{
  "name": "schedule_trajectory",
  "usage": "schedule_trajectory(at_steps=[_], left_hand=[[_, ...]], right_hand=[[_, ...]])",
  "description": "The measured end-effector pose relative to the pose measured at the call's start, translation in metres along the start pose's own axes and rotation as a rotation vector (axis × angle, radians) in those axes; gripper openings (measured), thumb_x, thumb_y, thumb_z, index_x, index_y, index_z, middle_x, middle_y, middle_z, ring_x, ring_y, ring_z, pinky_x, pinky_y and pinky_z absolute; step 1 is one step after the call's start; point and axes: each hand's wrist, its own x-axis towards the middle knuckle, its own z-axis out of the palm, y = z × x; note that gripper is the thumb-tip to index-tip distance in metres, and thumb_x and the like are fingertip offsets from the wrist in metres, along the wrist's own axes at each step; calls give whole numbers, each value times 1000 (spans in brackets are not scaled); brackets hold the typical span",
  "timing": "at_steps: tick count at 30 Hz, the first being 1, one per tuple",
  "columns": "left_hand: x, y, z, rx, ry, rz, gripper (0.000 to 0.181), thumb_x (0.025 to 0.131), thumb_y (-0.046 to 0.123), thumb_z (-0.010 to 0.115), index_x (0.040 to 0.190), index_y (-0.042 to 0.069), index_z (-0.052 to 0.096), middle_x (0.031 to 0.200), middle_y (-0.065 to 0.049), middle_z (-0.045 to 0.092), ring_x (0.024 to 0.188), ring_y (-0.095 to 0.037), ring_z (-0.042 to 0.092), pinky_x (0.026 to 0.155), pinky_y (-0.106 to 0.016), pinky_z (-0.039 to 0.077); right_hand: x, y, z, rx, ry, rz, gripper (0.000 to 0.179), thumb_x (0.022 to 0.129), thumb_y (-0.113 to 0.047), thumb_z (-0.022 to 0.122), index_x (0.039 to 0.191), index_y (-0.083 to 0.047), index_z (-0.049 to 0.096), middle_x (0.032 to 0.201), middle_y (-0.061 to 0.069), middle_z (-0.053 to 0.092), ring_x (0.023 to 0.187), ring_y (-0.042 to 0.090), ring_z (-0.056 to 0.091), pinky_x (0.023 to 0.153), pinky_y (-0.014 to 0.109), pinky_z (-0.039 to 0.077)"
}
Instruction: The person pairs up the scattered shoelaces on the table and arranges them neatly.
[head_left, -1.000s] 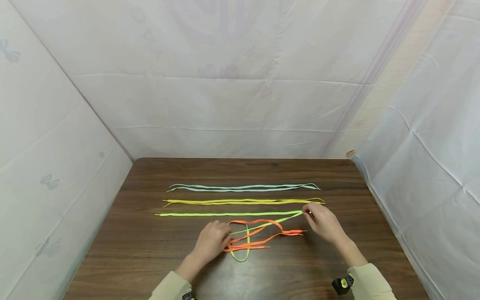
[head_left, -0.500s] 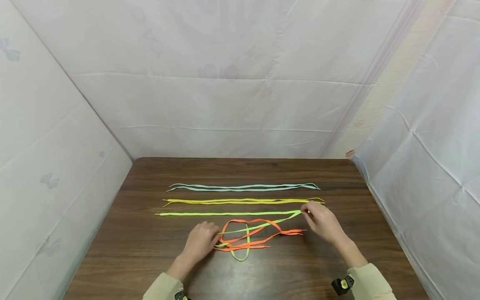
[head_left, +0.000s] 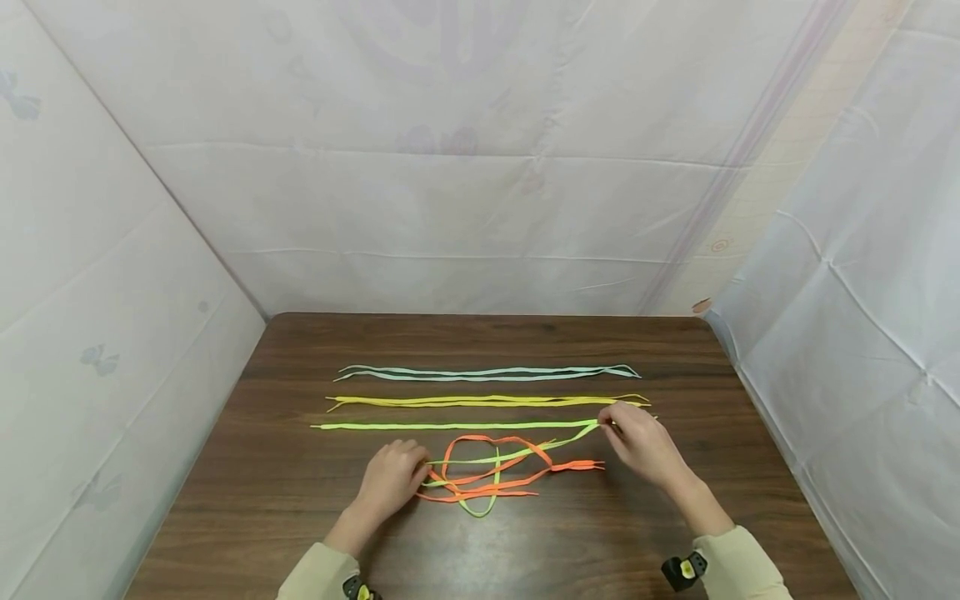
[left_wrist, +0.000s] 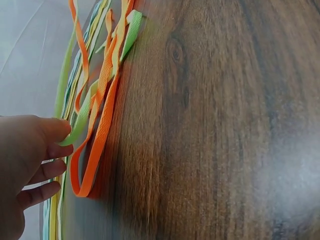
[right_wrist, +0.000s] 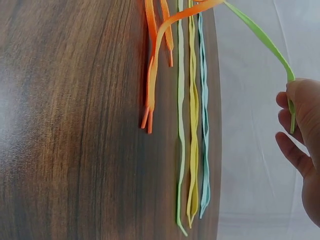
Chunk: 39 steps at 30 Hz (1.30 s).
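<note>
My left hand pinches a bend of a light green shoelace between thumb and fingers, left of a tangle. Between the hands this lace crosses and threads among orange shoelaces. A narrow orange bend hangs beside my left fingertips in the left wrist view. My right hand pinches the green lace near its tip, with a short end poking out below the thumb. From there the lace rises to the orange one in the right wrist view. A second green shoelace lies straight behind the tangle.
Behind the green lace, a yellow pair of shoelaces and a pale blue pair lie in parallel rows on the brown wooden table. White patterned cloth hangs behind the table and along both sides.
My left hand has moved left, drawing the green lace and the left part of the orange tangle with it. My right hand has shifted only slightly left, still pinching the lace.
</note>
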Motion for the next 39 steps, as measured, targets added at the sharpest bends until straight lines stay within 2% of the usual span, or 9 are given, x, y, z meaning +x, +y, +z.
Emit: schedule_trajectory(at_steps=[4,9,11,14,18,23,30,34,39], left_hand=[[2,0,1,-5,-17,-13,5,75,15,73,76,16,68,70,9,56,64,-8,49,60,-26,43],[8,6,1,-21,-1,4,5,75,15,73,78,15,69,71,8,56,65,-8,48,60,-25,43],[13,10,1,-33,9,20,6,76,15,73,80,14,69,73,7,58,67,-10,51,62,-27,45],[21,19,2,-55,22,52,8,76,16,73,83,13,69,79,5,61,72,-12,55,66,-31,48],[31,32,3,-57,32,115,10,76,18,73,84,14,69,82,5,61,77,-13,58,69,-31,49],[42,49,10,-59,6,188,15,76,20,74,89,14,69,85,4,60,79,-13,57,67,-30,49],[51,71,25,-22,-37,274,20,79,24,71,96,15,67,96,2,61,87,-14,58,73,-29,50],[52,82,35,9,-40,300,19,79,26,71,95,17,67,93,3,60,85,-13,58,74,-27,49],[52,91,46,69,-58,292,20,80,31,71,95,19,67,88,4,58,79,-12,54,68,-26,46]], right_hand=[[1,-1,-1,1,-1,-6,23,74,-2,72,88,-12,57,79,-5,56,68,7,47,56,26,42],[2,-2,-3,20,6,-19,5,88,-13,61,89,-11,57,82,-5,57,73,11,51,62,30,43],[3,-2,-4,22,3,-15,9,92,-19,55,89,-11,57,82,-5,57,73,11,51,62,30,43],[4,-3,-5,30,2,-12,4,89,-14,60,89,-11,58,83,-4,57,74,11,51,63,31,43],[5,-4,-4,32,7,-17,20,75,-1,70,88,-10,57,82,-4,57,73,11,50,63,30,43],[7,-6,-5,42,25,-38,22,73,1,71,88,-8,59,83,-3,57,73,10,51,62,28,42],[8,-8,-6,48,39,-43,27,69,4,73,87,-9,59,82,-4,57,72,10,50,62,26,41],[9,-9,-6,48,43,-46,26,70,3,73,87,-9,59,82,-4,56,71,9,50,61,26,41],[9,-9,-6,51,45,-50,25,70,3,72,88,-9,59,82,-3,56,71,9,49,61,26,40]])
